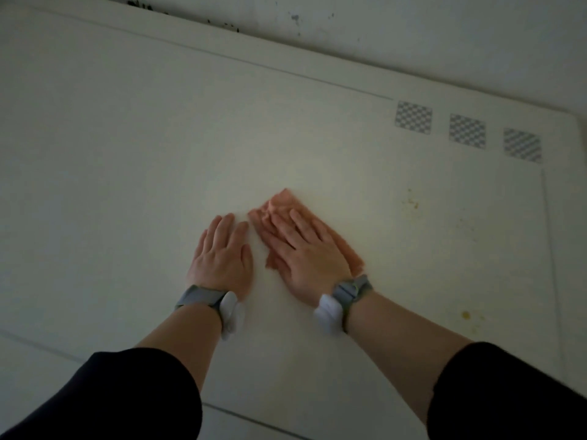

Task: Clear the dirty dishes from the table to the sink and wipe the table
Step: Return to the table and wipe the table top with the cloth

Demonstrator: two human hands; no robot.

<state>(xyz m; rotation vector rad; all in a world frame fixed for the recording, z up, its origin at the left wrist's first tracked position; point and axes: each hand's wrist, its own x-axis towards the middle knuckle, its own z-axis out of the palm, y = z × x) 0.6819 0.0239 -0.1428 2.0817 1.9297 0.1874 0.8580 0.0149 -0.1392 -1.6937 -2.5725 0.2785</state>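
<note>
Two hands lay flat on the white table (pixel 127 154), and the right one pressed a pink cloth to it.

Just left of the frame's centre, the left hand (pixel 222 252) rested palm down on the bare surface with its fingers straight and close together, holding nothing; it was probably there to steady the lean forward. Just beside it, at centre, the right hand (pixel 305 258) was spread flat on the cloth (pixel 279 201), fingers extended rather than curled, so the whole palm could bear down for wiping. The crumpled cloth showed beyond the fingertips and along the hand's right edge. No dishes were in view, so the clearing seemed done. Yellowish stains (pixel 411 203) lay unwiped well to the right, with another spot (pixel 466 315) at lower right. Three checkered squares (pixel 413 117) sat at upper right.
</note>
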